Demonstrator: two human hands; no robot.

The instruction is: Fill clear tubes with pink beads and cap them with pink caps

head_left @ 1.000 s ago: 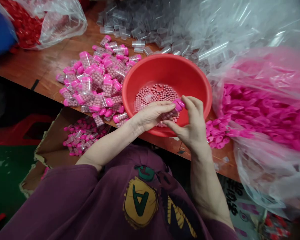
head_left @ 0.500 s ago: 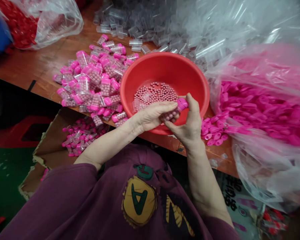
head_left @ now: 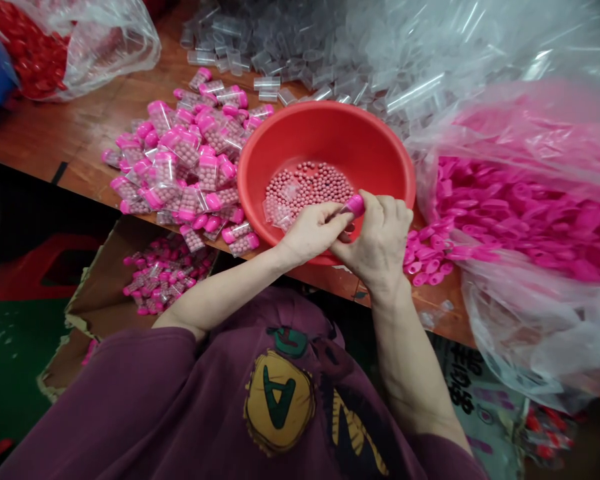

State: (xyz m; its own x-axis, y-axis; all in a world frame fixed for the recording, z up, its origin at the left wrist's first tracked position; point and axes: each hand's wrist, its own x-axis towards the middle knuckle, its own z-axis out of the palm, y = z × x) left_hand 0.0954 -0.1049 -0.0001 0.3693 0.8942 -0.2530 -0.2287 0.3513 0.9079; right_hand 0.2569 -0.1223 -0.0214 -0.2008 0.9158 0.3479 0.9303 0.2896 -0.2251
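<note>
Over the near rim of a red basin [head_left: 330, 123], my left hand [head_left: 313, 232] grips a small clear bottle with a pink cap [head_left: 354, 205]. My right hand [head_left: 380, 240] is curled at the capped end, its fingers and thumb around the cap. Much of the bottle body is hidden by the fingers. Pink beads [head_left: 325, 183] and a few clear bottle pieces lie in the bottom of the basin. Left of the basin, many bead-filled bottles with pink caps [head_left: 180, 147] are heaped on the table.
Clear empty tubes [head_left: 300, 60] are piled behind the basin. At the right, an open plastic bag [head_left: 520, 213] holds pink caps. A cardboard box [head_left: 105, 287] with filled bottles stands below the table edge. Red pieces [head_left: 35, 53] fill a bag at far left.
My right hand has closed in over the bottle's capped end, and my left fingers have bent round the bottle. The view has shifted slightly.
</note>
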